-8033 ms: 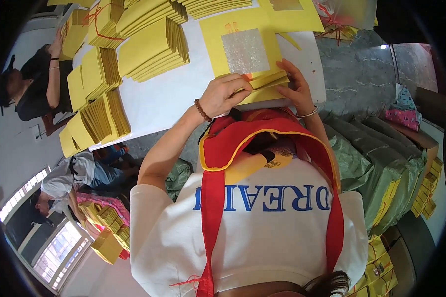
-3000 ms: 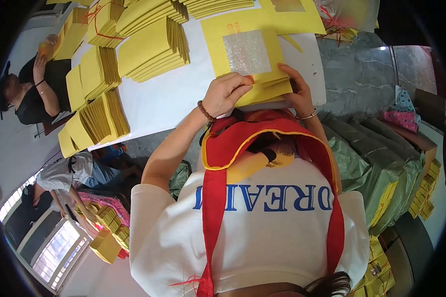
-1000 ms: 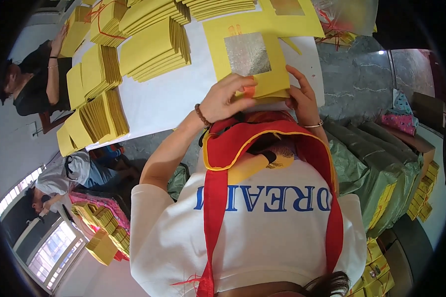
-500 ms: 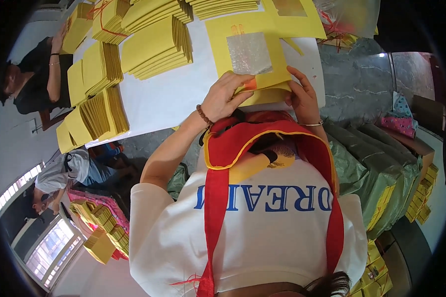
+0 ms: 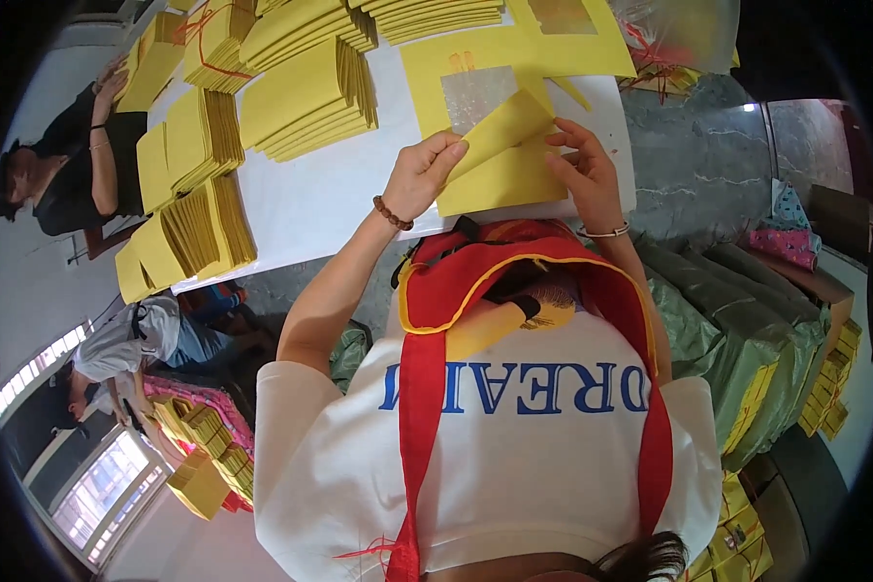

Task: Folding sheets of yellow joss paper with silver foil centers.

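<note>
A folded yellow paper sheet lies at the table's near edge in front of me. My left hand pinches the left end of its raised upper flap between thumb and fingers. At the right edge of the sheet, my right hand has its thumb and fingers apart; whether a fingertip touches the paper I cannot tell. Beyond the flap, another yellow sheet lies flat with a silvery translucent square on it, partly covered by the flap.
Stacks of yellow paper fill the left side of the white table. One bundle has red string. A co-worker in black stands at the left; another person is behind. Green-wrapped bales stand at my right.
My left hand has moved slightly left and lifted the flap, which now slants over the silvery square. My right hand has shifted slightly upward, its fingers still spread.
</note>
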{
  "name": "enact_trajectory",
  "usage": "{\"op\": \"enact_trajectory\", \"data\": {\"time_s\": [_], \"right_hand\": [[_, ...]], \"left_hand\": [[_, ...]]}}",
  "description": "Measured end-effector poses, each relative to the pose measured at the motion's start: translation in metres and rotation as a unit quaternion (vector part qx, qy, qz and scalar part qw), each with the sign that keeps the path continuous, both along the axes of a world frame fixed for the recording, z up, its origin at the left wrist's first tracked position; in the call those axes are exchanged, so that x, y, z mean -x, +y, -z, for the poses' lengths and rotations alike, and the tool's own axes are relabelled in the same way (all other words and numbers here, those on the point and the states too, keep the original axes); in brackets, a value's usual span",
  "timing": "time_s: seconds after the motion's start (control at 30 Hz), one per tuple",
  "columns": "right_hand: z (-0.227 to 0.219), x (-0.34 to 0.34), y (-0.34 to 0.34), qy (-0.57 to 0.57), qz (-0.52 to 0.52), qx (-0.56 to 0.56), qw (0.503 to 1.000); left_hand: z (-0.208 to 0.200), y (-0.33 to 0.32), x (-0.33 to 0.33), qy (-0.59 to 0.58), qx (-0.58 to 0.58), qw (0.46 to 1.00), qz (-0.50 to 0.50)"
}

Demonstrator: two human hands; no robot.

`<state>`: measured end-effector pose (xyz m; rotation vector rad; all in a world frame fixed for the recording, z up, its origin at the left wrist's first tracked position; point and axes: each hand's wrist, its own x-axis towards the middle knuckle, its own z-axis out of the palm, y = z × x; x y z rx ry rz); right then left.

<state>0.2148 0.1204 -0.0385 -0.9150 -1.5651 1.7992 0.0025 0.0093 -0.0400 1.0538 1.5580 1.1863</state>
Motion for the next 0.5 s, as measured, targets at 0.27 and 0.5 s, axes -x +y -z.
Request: {"op": "enact_trajectory", "data": {"time_s": [0.27, 0.5], "right_hand": [[0.003, 0.003, 0.001, 0.006, 0.011, 0.019, 1.000], [-0.010, 0.010, 0.011, -0.046, 0.016, -0.140, 0.989]], "left_hand": [[-0.008, 0.003, 0.004, -0.089, 0.003, 0.994, -0.059], [-0.003, 0.006, 0.010, -0.107, 0.009, 0.994, -0.027]]}}
